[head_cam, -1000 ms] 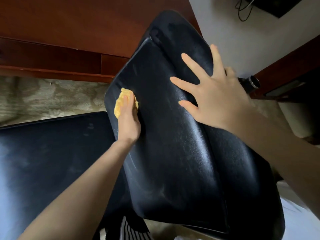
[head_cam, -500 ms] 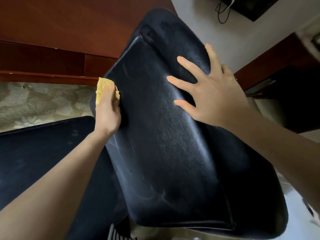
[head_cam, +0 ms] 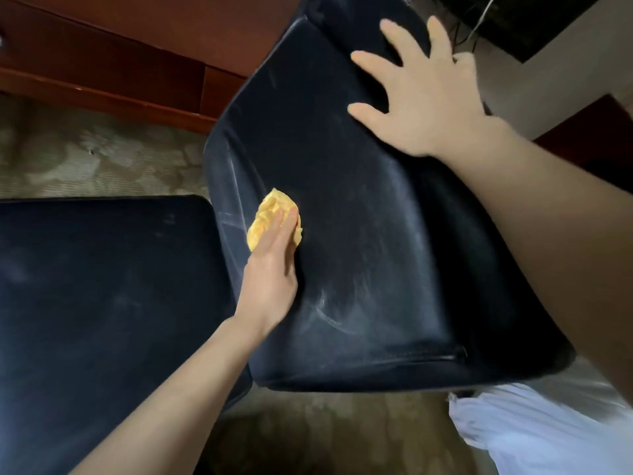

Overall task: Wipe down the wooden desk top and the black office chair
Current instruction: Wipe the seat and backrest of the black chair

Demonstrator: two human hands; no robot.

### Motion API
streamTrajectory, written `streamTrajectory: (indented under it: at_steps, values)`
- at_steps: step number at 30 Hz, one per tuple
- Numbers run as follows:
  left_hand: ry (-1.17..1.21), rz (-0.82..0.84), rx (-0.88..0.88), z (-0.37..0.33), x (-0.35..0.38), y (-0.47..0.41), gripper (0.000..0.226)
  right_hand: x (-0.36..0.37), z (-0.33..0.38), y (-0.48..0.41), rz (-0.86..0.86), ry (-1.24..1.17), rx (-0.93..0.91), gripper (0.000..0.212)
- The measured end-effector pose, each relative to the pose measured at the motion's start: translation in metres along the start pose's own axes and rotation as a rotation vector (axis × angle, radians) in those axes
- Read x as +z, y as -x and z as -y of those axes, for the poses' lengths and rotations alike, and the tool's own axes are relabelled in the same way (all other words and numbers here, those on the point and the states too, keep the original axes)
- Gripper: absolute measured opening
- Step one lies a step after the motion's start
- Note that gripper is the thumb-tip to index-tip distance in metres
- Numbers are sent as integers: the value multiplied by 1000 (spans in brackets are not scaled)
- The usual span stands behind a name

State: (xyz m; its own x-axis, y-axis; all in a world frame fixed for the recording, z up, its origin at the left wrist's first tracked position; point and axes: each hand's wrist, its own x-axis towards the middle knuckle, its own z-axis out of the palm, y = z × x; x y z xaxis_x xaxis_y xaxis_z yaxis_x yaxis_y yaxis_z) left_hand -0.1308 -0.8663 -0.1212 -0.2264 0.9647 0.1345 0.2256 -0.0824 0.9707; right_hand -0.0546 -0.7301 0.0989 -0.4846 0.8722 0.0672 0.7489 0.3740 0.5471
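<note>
cloth (head_cam: pixel 268 214) lower on chair back (head_cam: pixel 376 234)

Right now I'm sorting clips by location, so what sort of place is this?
Probably a hotel room or a home office, indoors. A wooden desk with a drawer front stands by a black office chair on patterned carpet, and crumpled white fabric, perhaps bedding, shows at the lower right.

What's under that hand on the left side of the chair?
A yellow cloth, pressed against the black chair back by the left hand. Its far edge shows beyond the fingers; the rest lies covered under the hand, so its full shape is hidden.
</note>
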Motion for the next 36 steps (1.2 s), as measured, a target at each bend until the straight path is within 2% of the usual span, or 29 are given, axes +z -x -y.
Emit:
streamTrajectory:
  at_steps: [5, 9, 12, 14, 18, 25, 32, 36]
  values:
    - [29, -44, -22, -16, 16, 64, 56, -1, 6, 71, 43, 121, 58, 59]
    - [60, -58, 0, -30, 13, 106, 61, -12, -4, 117, 158, 55, 86, 61]
    - [84, 23, 10, -41, 0, 137, 63, -25, -11, 140, 230, -66, 21, 60]
    - [115, 81, 23, -51, -8, 157, 61, -29, -11, 153, 178, -207, -34, 56]
    - [154, 163, 94, -89, -17, 184, 62, -35, -8, 168, 38, -490, -1, 41]
    - [84, 185, 90, -125, -5, 156, 59, -33, -8, 159, 70, -405, -40, 32]
    - [151, 113, -32, -99, 7, 112, 52, -27, -12, 138, 67, -324, -77, 31]
    - [150, 42, -187, -61, 8, 97, 50, -22, -15, 132, 42, -305, -85, 30]
